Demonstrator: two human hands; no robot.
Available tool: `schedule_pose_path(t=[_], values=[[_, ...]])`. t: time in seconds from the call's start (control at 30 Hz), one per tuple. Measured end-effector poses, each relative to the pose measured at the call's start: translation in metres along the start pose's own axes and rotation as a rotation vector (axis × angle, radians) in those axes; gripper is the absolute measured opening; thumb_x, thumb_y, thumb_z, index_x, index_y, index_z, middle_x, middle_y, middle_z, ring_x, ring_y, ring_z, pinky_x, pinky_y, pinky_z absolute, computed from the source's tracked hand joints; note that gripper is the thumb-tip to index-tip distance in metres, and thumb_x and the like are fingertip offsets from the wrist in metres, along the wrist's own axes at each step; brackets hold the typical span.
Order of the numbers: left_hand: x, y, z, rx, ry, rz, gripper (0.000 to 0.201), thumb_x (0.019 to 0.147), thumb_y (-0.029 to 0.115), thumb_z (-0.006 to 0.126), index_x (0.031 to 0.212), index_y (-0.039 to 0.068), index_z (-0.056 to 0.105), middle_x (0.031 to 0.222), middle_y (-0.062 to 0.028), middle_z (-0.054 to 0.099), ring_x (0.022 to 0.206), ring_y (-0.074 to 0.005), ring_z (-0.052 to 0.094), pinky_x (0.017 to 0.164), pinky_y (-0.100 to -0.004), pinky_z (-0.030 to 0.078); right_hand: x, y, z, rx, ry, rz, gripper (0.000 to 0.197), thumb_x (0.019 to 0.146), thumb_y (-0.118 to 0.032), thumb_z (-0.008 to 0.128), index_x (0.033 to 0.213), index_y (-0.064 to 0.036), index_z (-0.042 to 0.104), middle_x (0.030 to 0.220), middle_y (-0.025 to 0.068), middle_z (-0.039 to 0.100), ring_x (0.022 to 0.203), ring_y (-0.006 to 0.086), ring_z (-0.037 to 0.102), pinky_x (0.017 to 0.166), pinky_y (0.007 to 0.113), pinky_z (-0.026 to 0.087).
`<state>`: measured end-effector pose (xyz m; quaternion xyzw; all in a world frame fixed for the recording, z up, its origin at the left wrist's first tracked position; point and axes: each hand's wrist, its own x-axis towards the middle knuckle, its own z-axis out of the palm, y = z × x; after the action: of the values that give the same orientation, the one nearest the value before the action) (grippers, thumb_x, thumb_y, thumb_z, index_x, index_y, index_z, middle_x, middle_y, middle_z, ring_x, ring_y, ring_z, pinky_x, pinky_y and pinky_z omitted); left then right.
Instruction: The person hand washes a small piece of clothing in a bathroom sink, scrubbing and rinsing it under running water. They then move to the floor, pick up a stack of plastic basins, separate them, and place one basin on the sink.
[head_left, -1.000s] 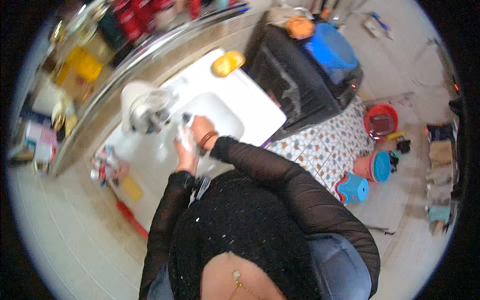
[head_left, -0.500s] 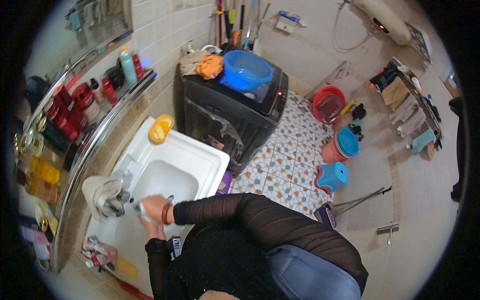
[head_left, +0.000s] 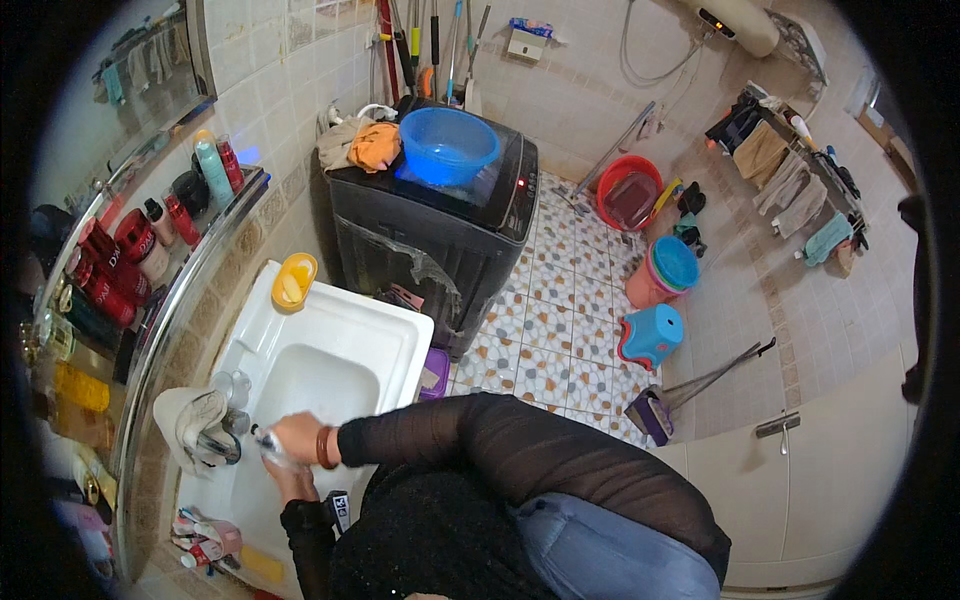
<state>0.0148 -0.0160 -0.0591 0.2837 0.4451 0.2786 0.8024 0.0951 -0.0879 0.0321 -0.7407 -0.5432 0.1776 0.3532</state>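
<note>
Over the white sink [head_left: 385, 330] my two hands are close together. My right hand [head_left: 298, 437], with a reddish-brown bracelet at the wrist, is closed around a small whitish, shiny thing [head_left: 275, 455] that is too blurred to name. Just below it, my left hand [head_left: 290, 484] curls against the same thing, its fingers partly hidden. A cream cloth [head_left: 180, 415] hangs by the metal tap [head_left: 222, 447], left of my hands. Clear, rounded cups [head_left: 232, 388] stand beside it. An orange-yellow soap dish [head_left: 295, 280] with a pale bar of soap sits at the sink's far corner.
A dark washing machine [head_left: 400, 250] stands beyond the sink, carrying a blue basin [head_left: 450, 145] and an orange cloth [head_left: 375, 147]. Bottles crowd the mirror shelf [head_left: 150, 400] at left. A blue stool [head_left: 652, 335], stacked buckets [head_left: 672, 265] and a red basin [head_left: 628, 190] are on the tiled floor.
My hands stay together over the sink and have shifted slightly, still around the whitish thing. The whole view has shifted, so surrounding things appear further left.
</note>
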Motion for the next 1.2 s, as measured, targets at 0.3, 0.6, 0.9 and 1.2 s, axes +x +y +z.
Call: schedule_pose_path(t=[0.3, 0.6, 0.9, 1.2], values=[[-0.022, 0.009, 0.007, -0.122, -0.171, -0.022, 0.034, 0.092, 0.037, 0.041, 0.104, 0.008, 0.053, 0.095, -0.0066, 0.059, 0.084, -0.0188, 0.060, 0.070, -0.0339, 0.049, 0.003, -0.002, 0.004, -0.130, 0.064, 0.072, 0.018, 0.075, -0.022, 0.056, 0.075, -0.0061, 0.064, 0.071, 0.0193, 0.062, 0.069, 0.0373, 0.062, 0.062, 0.045, 0.049], [-0.001, 0.004, 0.000, -0.099, -0.380, 0.065, 0.036, 0.093, 0.039, 0.041, 0.105, 0.007, 0.055, 0.096, -0.0061, 0.059, 0.084, -0.0203, 0.059, 0.069, -0.0334, 0.049, 0.006, -0.008, -0.007, -0.065, 0.073, 0.025, 0.019, 0.072, -0.024, 0.057, 0.073, -0.0054, 0.063, 0.072, 0.0188, 0.063, 0.069, 0.0361, 0.062, 0.061, 0.045, 0.049], [-0.017, 0.008, 0.009, 0.025, -0.162, 0.219, 0.038, 0.093, 0.040, 0.043, 0.108, 0.006, 0.053, 0.096, -0.0049, 0.059, 0.081, -0.0185, 0.059, 0.068, -0.0314, 0.050, 0.018, -0.002, -0.004, -0.150, 0.175, 0.224, 0.024, 0.076, -0.032, 0.057, 0.075, -0.0081, 0.064, 0.074, 0.0192, 0.063, 0.070, 0.0375, 0.061, 0.062, 0.044, 0.049], [-0.024, 0.014, -0.002, 0.211, -0.084, 0.157, 0.039, 0.092, 0.039, 0.042, 0.111, 0.006, 0.051, 0.103, -0.0071, 0.058, 0.091, -0.0204, 0.059, 0.074, -0.0358, 0.050, 0.016, -0.004, -0.004, -0.161, 0.130, 0.275, 0.020, 0.074, -0.025, 0.058, 0.073, -0.0069, 0.067, 0.074, 0.0195, 0.063, 0.072, 0.0370, 0.062, 0.062, 0.044, 0.050]])
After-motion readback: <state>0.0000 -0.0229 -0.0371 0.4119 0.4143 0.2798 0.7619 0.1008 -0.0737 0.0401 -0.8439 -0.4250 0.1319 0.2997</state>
